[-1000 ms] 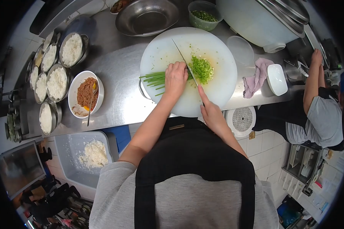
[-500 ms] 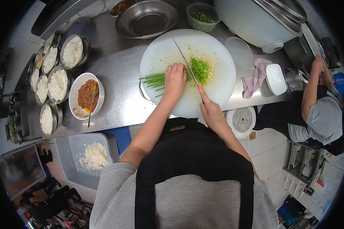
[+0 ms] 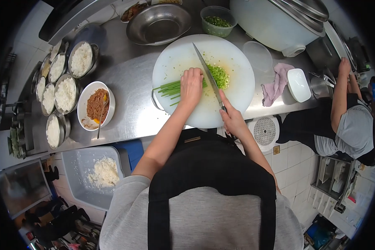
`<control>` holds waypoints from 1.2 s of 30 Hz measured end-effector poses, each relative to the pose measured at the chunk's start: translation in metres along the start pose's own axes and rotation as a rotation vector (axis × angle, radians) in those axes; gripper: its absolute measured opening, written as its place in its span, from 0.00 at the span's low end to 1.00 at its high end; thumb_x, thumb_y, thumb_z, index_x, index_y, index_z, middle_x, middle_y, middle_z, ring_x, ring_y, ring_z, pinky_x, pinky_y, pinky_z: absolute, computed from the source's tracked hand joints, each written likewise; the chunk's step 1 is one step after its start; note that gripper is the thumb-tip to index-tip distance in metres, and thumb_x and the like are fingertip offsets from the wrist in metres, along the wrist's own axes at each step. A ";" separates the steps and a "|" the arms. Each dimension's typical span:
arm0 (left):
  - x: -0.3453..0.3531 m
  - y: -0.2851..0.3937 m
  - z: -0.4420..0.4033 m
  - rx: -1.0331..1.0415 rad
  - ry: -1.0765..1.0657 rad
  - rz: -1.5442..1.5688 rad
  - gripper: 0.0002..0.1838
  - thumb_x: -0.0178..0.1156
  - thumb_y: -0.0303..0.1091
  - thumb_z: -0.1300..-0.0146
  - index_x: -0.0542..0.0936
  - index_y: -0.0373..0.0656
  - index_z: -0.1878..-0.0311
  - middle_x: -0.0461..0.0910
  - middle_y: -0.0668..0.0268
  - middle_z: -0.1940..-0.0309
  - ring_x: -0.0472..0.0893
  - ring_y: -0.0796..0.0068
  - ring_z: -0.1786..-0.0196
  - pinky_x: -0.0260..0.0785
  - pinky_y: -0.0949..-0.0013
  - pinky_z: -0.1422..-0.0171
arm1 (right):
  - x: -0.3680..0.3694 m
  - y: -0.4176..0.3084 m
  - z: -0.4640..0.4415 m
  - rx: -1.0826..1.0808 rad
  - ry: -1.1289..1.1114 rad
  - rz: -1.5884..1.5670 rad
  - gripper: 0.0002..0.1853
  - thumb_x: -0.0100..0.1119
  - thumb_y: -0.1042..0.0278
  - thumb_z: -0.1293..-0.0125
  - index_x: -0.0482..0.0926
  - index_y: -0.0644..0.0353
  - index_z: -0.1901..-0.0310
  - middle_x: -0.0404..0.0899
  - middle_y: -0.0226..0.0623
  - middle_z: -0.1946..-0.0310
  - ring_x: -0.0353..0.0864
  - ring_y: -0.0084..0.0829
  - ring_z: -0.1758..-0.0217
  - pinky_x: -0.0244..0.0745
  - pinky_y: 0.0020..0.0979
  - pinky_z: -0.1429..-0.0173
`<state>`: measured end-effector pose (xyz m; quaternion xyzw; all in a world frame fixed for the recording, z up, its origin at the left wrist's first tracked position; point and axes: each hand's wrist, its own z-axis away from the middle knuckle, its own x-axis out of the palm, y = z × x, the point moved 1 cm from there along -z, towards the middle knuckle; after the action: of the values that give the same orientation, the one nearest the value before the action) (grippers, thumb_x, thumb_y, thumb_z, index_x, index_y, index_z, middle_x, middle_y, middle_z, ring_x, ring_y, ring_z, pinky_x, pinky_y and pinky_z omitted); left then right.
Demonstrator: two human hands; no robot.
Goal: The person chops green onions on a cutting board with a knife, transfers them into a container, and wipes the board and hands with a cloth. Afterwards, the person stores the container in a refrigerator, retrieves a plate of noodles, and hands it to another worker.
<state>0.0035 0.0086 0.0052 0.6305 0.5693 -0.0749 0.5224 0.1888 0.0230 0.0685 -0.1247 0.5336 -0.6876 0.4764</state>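
Observation:
On the round white cutting board [image 3: 166, 62], my left hand [image 3: 191, 87] presses down on a bundle of green onions [image 3: 171, 88], fingers bent over the stalks near their cut ends. My right hand [image 3: 231, 116] is wrapped round the dark handle of a kitchen knife [image 3: 208, 74]. The blade slants up and left across the board, just right of my left fingertips, its flat side showing. Beyond the blade lies a pile of chopped green onion [image 3: 219, 77], partly covered by it. Small green bits are scattered over the board.
Left are several metal bowls of rice [image 3: 66, 95] and a white bowl of minced meat [image 3: 96, 106] with a spoon. Behind the board stand a metal basin [image 3: 159, 25] and a tub of chopped greens [image 3: 218, 23]. A pink cloth [image 3: 276, 83] lies right. A co-worker [image 3: 354, 125] stands far right.
The knife blade has turned from edge-down to showing its broad flat side. My left hand stays on the green onions. The whole view has shifted slightly.

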 end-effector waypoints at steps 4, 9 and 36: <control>0.004 -0.003 -0.012 -0.016 0.007 0.091 0.03 0.55 0.25 0.38 0.75 0.39 0.61 0.76 0.56 0.63 0.73 0.53 0.58 0.65 0.55 0.52 | -0.001 0.004 0.000 -0.087 0.005 0.016 0.36 0.42 0.75 0.31 0.49 0.34 0.25 0.67 0.29 0.84 0.61 0.19 0.88 0.67 0.26 0.82; -0.009 -0.004 -0.007 0.007 -0.017 0.082 0.02 0.56 0.26 0.38 0.77 0.41 0.63 0.76 0.60 0.64 0.73 0.57 0.57 0.64 0.57 0.50 | 0.004 0.008 -0.001 -0.185 0.035 0.146 0.37 0.46 0.76 0.33 0.47 0.44 0.25 0.79 0.62 0.61 0.80 0.56 0.62 0.72 0.45 0.51; -0.003 -0.005 0.004 -0.052 0.009 -0.021 0.07 0.60 0.25 0.45 0.75 0.41 0.62 0.75 0.60 0.65 0.73 0.58 0.58 0.64 0.58 0.52 | 0.009 0.005 0.005 -0.375 0.046 0.354 0.38 0.47 0.78 0.34 0.46 0.50 0.25 0.76 0.59 0.72 0.77 0.58 0.65 0.69 0.49 0.55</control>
<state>0.0008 0.0026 0.0029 0.6111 0.5800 -0.0628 0.5350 0.1905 0.0130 0.0630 -0.0999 0.6758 -0.4852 0.5458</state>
